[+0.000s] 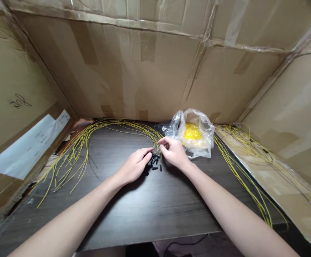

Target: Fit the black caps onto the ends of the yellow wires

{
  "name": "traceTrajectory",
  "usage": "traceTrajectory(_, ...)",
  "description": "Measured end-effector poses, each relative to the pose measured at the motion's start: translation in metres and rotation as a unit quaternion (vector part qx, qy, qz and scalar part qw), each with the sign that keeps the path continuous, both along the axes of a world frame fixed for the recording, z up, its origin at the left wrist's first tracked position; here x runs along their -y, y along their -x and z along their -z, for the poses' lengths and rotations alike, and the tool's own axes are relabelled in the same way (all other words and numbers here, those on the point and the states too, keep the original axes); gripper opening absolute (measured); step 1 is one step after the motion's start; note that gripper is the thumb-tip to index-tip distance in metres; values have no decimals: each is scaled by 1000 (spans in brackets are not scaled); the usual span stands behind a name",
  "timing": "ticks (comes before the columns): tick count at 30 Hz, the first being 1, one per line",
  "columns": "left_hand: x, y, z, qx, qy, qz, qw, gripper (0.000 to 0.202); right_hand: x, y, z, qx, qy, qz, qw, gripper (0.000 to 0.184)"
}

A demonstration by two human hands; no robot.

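Wires [123, 122] arc in from L, ends dropping toward the person btwn both hands; R hand [173, 153] closest, thumb + finger nearly meeting there. L hand [135, 164] half-curled by black bits [154, 160]. Actual grip, either: can't tell.

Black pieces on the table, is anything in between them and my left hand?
Nothing visible: your left hand is right beside the black pieces, its fingers partly hiding them. The yellow wires reach them from the far side, and the clear plastic bag lies beyond your right hand.
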State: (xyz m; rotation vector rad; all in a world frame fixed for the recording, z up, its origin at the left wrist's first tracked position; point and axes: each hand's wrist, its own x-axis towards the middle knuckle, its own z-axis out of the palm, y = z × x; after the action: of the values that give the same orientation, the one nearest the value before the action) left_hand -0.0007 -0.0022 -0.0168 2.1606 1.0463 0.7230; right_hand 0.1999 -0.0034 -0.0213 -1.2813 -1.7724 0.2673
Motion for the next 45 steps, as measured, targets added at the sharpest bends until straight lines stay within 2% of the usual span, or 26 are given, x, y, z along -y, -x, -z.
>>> traceTrajectory(3, 2, 0, 0, 13, 11, 29, 999, 41, -2, 3, 13, 75, 38, 8, 996, 9)
traceTrajectory(8, 6, 0, -1, 43, 30, 37, 998, 39, -3, 12, 16, 111, 78, 42, 990, 16)
traceTrajectory(11, 7, -1, -3, 48, 36, 18, 998, 39, -2, 15, 17, 118, 94, 58, 987, 16)
traceTrajectory(17, 4, -3, -3, 70, 20, -70, 995, 36, -1, 15, 17, 130, 101, 67, 984, 22)
traceTrajectory(21, 1, -3, -3, 59, 11, -77, 995, 33, -1, 16, 16, 133, 105, 78, 983, 16)
traceTrajectory(26, 0, -2, -2, 61, 3, -74, 995, 33, -1, 15, 13, 91, 88, 107, 986, 12)
traceTrajectory(35, -5, 0, -4, 110, 63, -101, 987, 35, -2, 15, 10, -22, 61, 116, 991, 11)
traceTrajectory(40, -14, 2, 2, 138, 95, -112, 979, 35, -5, 13, 12, -129, 65, 102, 984, 11)
traceTrajectory(45, -24, 5, 10, 155, 96, -140, 973, 36, -8, 10, 16, -165, 64, 80, 981, 14)
